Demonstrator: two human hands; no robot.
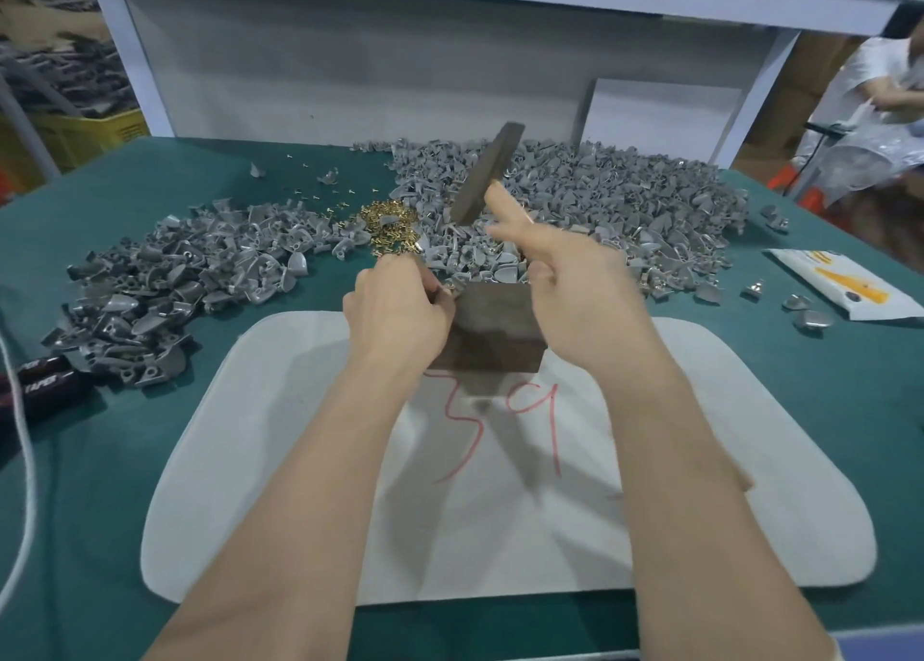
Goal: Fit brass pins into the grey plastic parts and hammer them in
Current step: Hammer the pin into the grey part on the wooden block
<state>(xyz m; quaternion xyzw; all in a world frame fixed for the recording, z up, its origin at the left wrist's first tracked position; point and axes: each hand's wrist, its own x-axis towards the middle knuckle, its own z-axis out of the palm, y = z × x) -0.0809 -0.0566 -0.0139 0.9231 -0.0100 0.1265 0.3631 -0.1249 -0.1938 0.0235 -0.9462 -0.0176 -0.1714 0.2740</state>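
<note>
My left hand pinches a small grey plastic part against the top left edge of a dark metal block. My right hand grips a dark flat metal bar used as a hammer, raised and tilted above the block, index finger stretched along it. A small heap of brass pins lies just beyond my left hand. Large piles of grey plastic parts spread to the left and behind and right. Whether a pin sits in the held part is hidden.
The block stands on a white pad with red marks, on a green table. A white and orange packet lies at right, a black object and white cord at left. Another person sits at far right.
</note>
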